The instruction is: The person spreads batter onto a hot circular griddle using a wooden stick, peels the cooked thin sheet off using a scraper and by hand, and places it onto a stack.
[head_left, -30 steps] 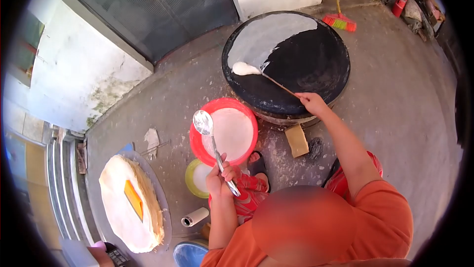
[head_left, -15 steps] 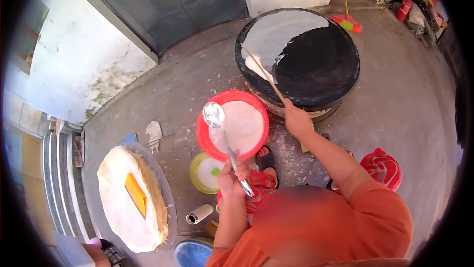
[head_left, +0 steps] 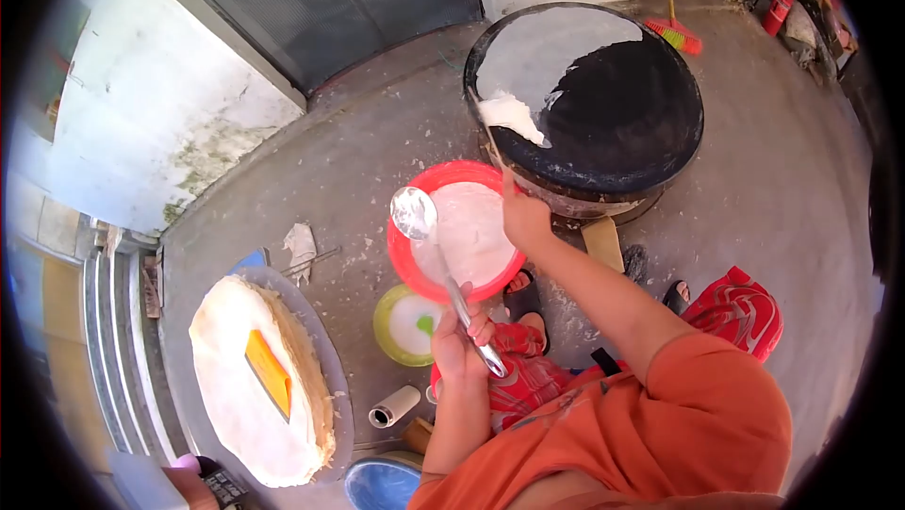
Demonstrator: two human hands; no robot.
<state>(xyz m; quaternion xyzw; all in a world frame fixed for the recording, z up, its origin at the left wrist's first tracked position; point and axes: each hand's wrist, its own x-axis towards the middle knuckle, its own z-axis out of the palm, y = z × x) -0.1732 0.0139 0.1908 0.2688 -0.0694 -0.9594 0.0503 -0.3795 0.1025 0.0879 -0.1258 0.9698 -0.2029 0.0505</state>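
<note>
My left hand (head_left: 459, 338) is closed around the handle of a metal ladle (head_left: 413, 213), whose bowl is above the rim of a red basin (head_left: 403, 263) of pale batter. My right hand (head_left: 526, 218) grips a thin wooden batter spreader (head_left: 493, 144) that slants up to the left edge of a large round black griddle (head_left: 627, 123). A thin pale layer of batter (head_left: 537, 53) covers the griddle's far left part. Beside the spreader lies a thick white lump of batter (head_left: 512, 118). The rest of the griddle's surface is bare black.
A stack of thin pancakes (head_left: 236, 387) on a round board (head_left: 341, 406) has a yellow scraper (head_left: 269, 373) on top. Near my legs are a yellow-green bowl (head_left: 385, 331), a white cylinder (head_left: 394, 406) and a blue basin (head_left: 382, 484). A broom (head_left: 675, 36) stands behind the griddle.
My right hand has moved left and nearer my body, bringing the spreader to the griddle's left edge. The batter lump now shows uncovered. My left hand keeps the ladle in nearly the same place.
</note>
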